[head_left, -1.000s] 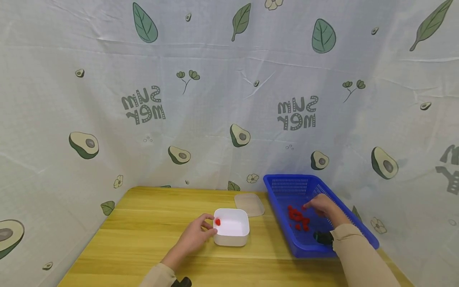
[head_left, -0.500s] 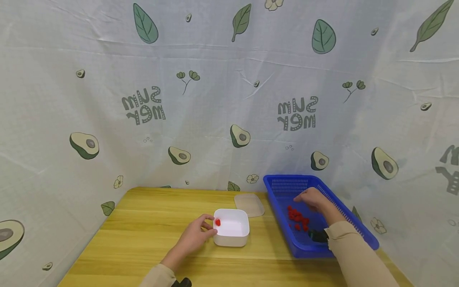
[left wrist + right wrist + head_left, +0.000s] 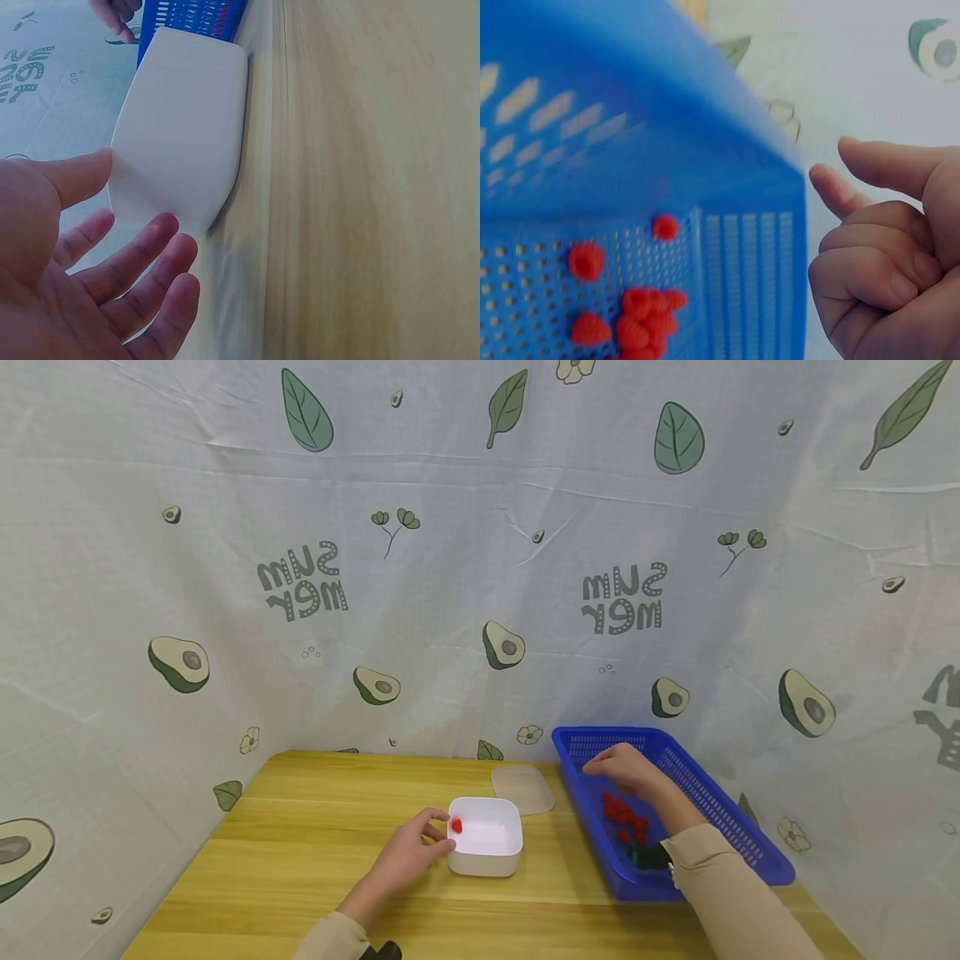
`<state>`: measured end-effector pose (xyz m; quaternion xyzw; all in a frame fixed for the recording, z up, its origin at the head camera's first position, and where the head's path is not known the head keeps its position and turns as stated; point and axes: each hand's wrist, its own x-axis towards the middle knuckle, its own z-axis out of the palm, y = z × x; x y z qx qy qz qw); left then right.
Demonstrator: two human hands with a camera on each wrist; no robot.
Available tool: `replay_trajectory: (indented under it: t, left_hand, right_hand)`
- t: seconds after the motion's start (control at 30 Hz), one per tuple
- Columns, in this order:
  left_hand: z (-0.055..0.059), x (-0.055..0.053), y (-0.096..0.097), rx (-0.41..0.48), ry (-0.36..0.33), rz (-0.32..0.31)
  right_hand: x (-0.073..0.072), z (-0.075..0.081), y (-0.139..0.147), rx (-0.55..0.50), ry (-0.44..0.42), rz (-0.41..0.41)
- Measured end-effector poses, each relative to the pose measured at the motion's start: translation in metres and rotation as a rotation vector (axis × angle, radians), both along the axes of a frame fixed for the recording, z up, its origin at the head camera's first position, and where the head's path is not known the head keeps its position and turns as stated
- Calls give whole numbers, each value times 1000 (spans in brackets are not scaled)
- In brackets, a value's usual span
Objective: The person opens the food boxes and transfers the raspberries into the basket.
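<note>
My left hand (image 3: pixel 405 852) rests against the left side of a white square box (image 3: pixel 486 862); thumb and fingertips touch its wall, loosely spread. One red raspberry (image 3: pixel 457 826) sits inside near the left wall. Over the left part of a blue basket (image 3: pixel 628 893) hovers my right hand (image 3: pixel 633 774). In the right wrist view its thumb and forefinger are extended, tips near each other, the other fingers curled; no raspberry shows between them, and whether one is hidden I cannot tell. Several raspberries (image 3: pixel 641 322) lie on the basket floor, mostly clustered.
A translucent flat lid (image 3: pixel 523 789) lies behind the box, close to the basket. The wooden table (image 3: pixel 337 802) ends at a patterned white cloth (image 3: pixel 420 593) hanging behind it. A dark wrist device (image 3: pixel 647 857) hangs below my right sleeve, over the basket.
My right hand has risen and moved left across the basket. The raspberry that was by its fingertips a second ago no longer shows there. My left hand and the box have stayed put.
</note>
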<state>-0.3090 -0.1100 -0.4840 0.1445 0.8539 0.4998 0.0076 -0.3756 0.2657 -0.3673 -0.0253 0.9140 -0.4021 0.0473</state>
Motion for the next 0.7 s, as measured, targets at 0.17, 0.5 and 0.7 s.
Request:
replay_trajectory:
  t: [0.17, 0.5, 0.7]
  left_hand:
    - [0, 0, -1, -2, 1, 1]
    - [1, 2, -1, -2, -10, 6]
    - [2, 2, 0, -3, -6, 7]
  right_hand:
    - [0, 1, -17, -21, 9, 42]
    - [2, 2, -58, -109, -26, 76]
    - [2, -7, -77, -124, -35, 94]
